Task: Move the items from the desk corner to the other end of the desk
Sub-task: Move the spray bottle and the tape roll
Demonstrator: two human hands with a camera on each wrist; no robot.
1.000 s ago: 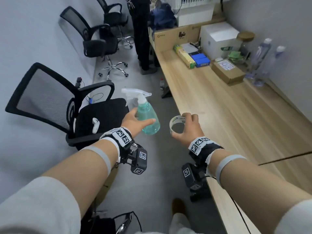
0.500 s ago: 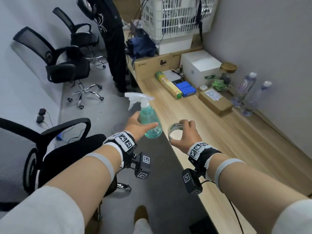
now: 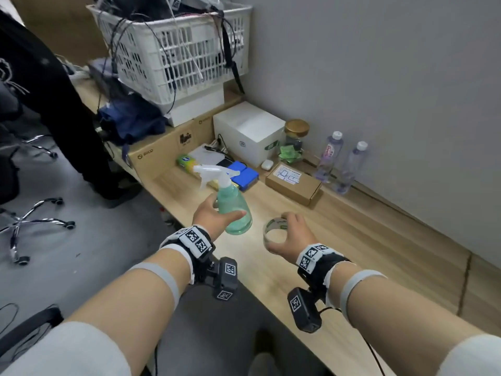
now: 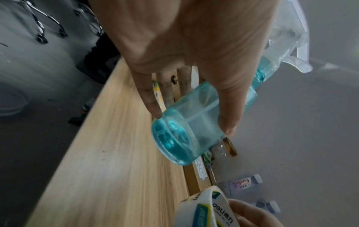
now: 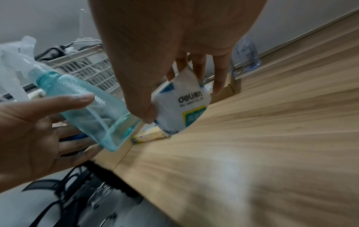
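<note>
My left hand (image 3: 214,215) grips a teal spray bottle (image 3: 234,210) with a clear white trigger head, held upright in the air above the wooden desk (image 3: 352,240). In the left wrist view the thumb and fingers (image 4: 151,106) wrap the bottle's body (image 4: 196,122). My right hand (image 3: 291,237) holds a roll of tape (image 3: 275,229), white with green and blue print, just above the desk beside the bottle. The right wrist view shows the thumb and fingers (image 5: 141,113) pinching the tape roll (image 5: 182,106).
At the desk's far end stand a long cardboard box (image 3: 168,150), a white box (image 3: 249,131), blue packs (image 3: 244,173), a small brown carton (image 3: 294,183), a jar (image 3: 296,134) and two water bottles (image 3: 329,156). A white basket (image 3: 176,50) sits above. A person in black (image 3: 51,104) and office chairs (image 3: 27,221) are left.
Both hands have travelled forward along the desk with the bottle and tape, from over the floor to over the desktop. The boxes at the far end are much nearer now.
</note>
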